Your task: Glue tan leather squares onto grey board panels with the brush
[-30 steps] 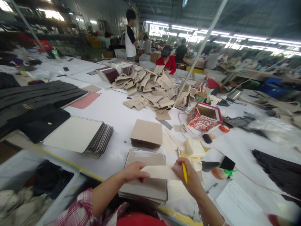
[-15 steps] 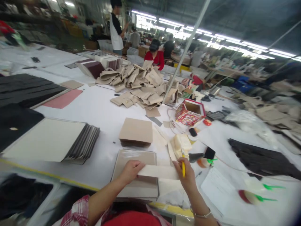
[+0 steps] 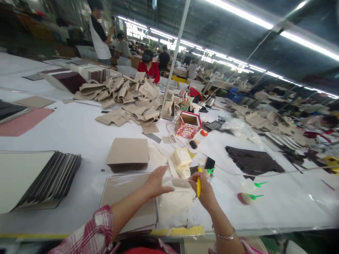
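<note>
Head view, and the only one: the left hand (image 3: 158, 183) was wide open, thumb well away from the fingers, with nothing I could see in its grip. It hung just left of a pale strip (image 3: 180, 182), over the right side of a near stack of boards (image 3: 119, 192).

The right hand (image 3: 202, 185) was closed round a yellow tool (image 3: 198, 187), which stood nearly upright between thumb and fingers. Looked like the fingertips also pinched the strip's right end, but it's too blurry to swear to. My guess is the tool was tucked in like that so the tips could do other stuff without putting it down.

Just beyond was a cream tub (image 3: 181, 162), near the right hand, probably parked there for easy reach. Same logic, I'd say, for the small stack of tan boards (image 3: 127, 151) right past the near one, squared up so pieces lifted off easily. Another stack (image 3: 50, 180) sat off to the left, its edges fanned, maybe for quick grabbing. The loose heap of tan pieces (image 3: 129, 98) lay farther away, presumably to leave elbow room.
</note>
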Available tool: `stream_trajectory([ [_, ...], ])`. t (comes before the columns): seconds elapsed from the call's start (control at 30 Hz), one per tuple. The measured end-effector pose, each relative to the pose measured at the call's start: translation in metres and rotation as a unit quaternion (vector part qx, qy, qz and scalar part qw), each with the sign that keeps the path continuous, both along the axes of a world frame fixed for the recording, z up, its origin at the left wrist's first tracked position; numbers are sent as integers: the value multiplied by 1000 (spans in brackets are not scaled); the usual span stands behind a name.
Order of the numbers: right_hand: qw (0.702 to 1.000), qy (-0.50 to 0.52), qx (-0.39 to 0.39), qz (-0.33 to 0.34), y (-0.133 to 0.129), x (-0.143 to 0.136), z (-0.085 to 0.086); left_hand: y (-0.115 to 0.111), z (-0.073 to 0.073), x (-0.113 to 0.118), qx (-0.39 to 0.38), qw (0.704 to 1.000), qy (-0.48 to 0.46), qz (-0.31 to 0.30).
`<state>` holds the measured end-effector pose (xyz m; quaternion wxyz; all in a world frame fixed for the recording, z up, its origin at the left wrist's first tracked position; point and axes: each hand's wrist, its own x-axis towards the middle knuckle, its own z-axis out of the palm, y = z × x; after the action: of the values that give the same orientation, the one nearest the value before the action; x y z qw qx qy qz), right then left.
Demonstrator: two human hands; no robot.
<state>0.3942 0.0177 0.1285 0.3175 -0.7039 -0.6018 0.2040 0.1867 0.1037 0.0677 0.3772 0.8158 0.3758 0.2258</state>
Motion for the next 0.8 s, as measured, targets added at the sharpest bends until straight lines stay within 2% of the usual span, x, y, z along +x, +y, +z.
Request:
stream_trajectory([
  [0.1, 995, -12, -1, 103, 5, -18, 10, -3, 9, 6, 11, 997, -35, -69],
  [0.17, 990, -15, 22, 135, 11, -27, 12, -5, 9, -8, -46, 992, -61, -102],
  [0.2, 991, -13, 37, 131, 15, -31, 11, -8, 8, -20, -94, 988, -80, -97],
  [0.27, 993, -6, 61, 96, 25, -40, 3, -14, 2, -53, -211, 968, -134, -34],
  [0.33, 996, -7, 64, 61, 37, -54, -13, -21, -4, -91, -318, 928, -187, 57],
  [0.43, 997, 1, 53, 59, 51, -86, -47, -28, -15, -143, -399, 873, -207, 187],
  [0.5, 997, 13, 41, 63, 57, -111, -71, -27, -23, -167, -395, 856, -197, 267],
  [0.6, 998, 1, 15, 57, 64, -140, -100, -20, -37, -187, -366, 848, -161, 349],
  [0.7, 998, -29, 5, 55, 71, -154, -115, -8, -51, -196, -282, 876, -80, 383],
  [0.8, 997, -49, 3, 53, 79, -157, -122, 3, -60, -202, -171, 898, 9, 405],
])
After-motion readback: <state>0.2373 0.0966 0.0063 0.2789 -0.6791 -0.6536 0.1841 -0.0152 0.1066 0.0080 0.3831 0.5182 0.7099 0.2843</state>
